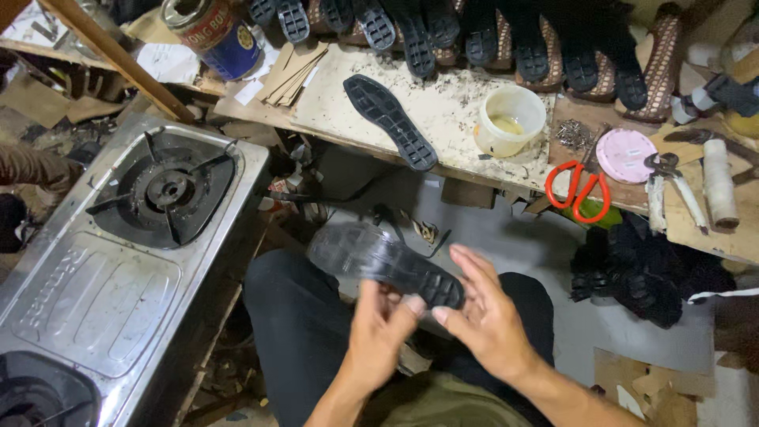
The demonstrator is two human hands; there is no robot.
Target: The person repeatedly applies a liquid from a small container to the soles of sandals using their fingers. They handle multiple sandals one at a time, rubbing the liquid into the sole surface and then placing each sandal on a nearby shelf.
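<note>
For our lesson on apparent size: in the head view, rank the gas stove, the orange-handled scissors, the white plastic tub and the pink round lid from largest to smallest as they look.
1. gas stove
2. orange-handled scissors and white plastic tub: look alike, unranked
3. pink round lid
</note>
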